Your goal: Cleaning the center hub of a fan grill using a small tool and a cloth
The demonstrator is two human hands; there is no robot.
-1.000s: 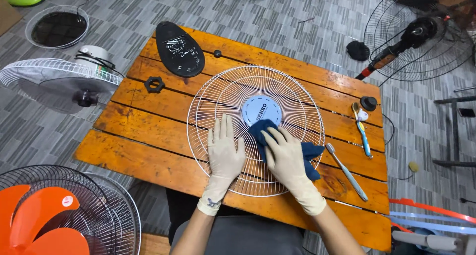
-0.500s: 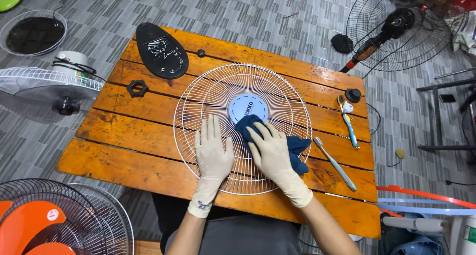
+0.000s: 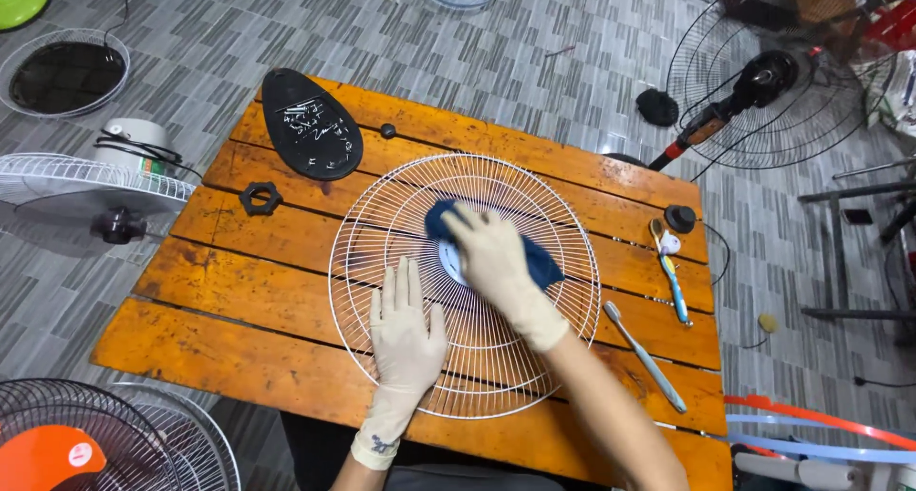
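A white wire fan grille [image 3: 382,214] lies flat on an orange wooden table [image 3: 239,300]. My left hand [image 3: 405,329], in a pale glove, lies flat with fingers spread on the near part of the grille. My gloved right hand [image 3: 496,262] presses a dark blue cloth [image 3: 539,262] onto the grille's centre disc, which is mostly hidden under the hand and cloth.
On the table lie a black teardrop-shaped cover [image 3: 310,124], a black hex nut [image 3: 260,198], a small black knob [image 3: 387,129], a black cap [image 3: 680,218], a blue brush [image 3: 670,271] and a grey brush [image 3: 644,355]. Fans and fan grilles [image 3: 773,90] stand on the floor around.
My right hand has slid the blue cloth from the grille's near right part up over its centre. My left hand has stayed flat on the grille. The view has shifted.
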